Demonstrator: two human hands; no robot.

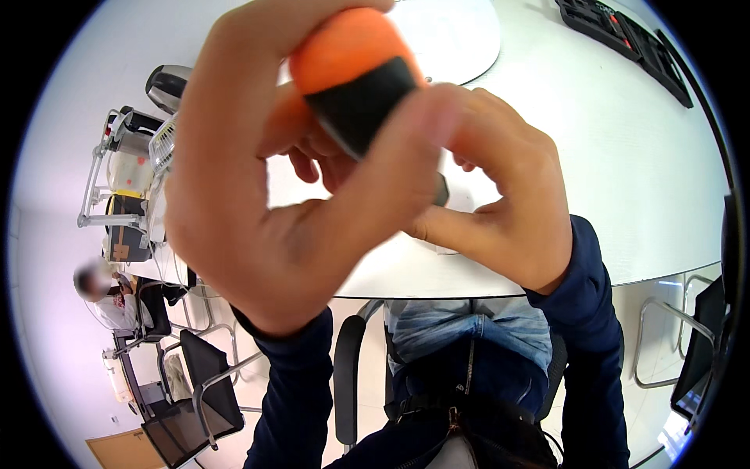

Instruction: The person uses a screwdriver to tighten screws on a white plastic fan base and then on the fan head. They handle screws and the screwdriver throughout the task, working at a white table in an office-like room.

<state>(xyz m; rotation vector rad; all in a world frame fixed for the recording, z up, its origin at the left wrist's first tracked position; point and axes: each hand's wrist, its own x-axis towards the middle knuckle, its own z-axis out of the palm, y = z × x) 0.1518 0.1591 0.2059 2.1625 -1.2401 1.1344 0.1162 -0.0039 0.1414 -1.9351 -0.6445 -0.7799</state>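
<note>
The left hand (238,227) grips an orange-and-black handle (355,78) up above the white worktop (625,187) — the right hand's (519,187) fingers curl near a dark piece (443,190), though whether they grip it I can't tell. I'd hold the handle steady, thumb firm, both wrists relaxed.
</note>
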